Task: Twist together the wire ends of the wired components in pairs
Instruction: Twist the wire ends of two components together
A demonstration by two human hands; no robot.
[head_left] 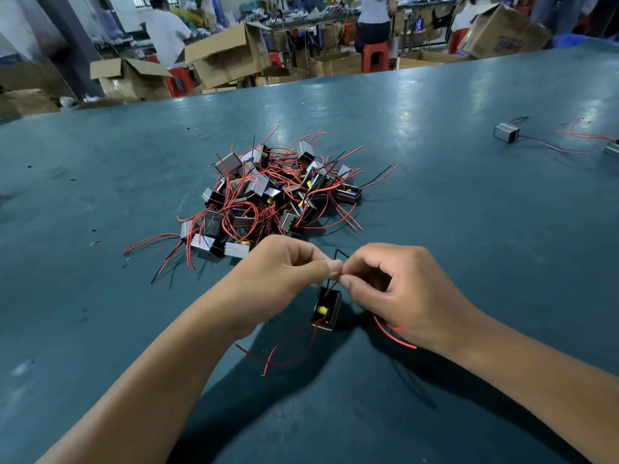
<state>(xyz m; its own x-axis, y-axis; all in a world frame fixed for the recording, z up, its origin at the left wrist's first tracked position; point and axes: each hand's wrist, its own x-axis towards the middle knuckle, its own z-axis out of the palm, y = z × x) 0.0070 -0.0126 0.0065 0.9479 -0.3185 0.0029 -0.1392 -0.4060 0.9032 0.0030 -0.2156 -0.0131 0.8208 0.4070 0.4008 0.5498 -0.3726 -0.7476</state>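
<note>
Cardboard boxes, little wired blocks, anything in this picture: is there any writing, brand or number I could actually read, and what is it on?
No text can be read anywhere.
Cardboard box at the far right: blue print on its side, too blurred to read.
Small dark sign behind the far benches: blue mark, unreadable.
Other open boxes: no print visible.
Wired components in the pile and the one hanging below the hands: no label visible.

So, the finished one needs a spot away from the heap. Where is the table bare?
Bare green table lies right of the pile of wired components, short of the two loose components far right. Left of the pile is bare too. It is crowded just before the pile, where the left hand and right hand pinch wire ends.
</note>
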